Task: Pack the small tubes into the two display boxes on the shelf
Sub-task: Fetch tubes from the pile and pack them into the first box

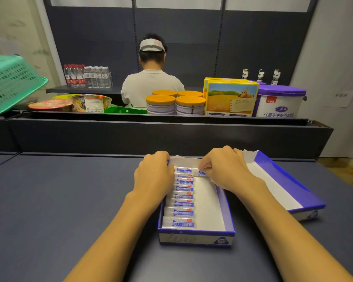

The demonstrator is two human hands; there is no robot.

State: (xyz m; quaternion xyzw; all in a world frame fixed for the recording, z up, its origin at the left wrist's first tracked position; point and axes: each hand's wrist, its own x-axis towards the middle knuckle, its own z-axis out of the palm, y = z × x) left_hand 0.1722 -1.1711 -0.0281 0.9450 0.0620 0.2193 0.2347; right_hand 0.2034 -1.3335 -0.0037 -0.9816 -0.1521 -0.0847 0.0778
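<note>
Small tubes (183, 204): likely light, stiff, slick; pinch by ends. Right hand (224, 169) pinches one tube (202, 173) over near display box (222, 206). Left hand (153, 176) curled at box's left wall; grip unclear.

Two bare forearms are seen, one from each lower corner of the view, ending in the left hand (151, 176) and the right hand (226, 169). No sleeves are seen on the forearms; they are uncovered from the bottom edge of the view up to the wrists. No watch, ring, bracelet or glove is worn on either hand or wrist. The knuckles and the backs of both hands are shown to the camera. The nails are mostly hidden, since the fingers (204, 164) are turned away from the camera. Nothing more of the body is shown.
</note>
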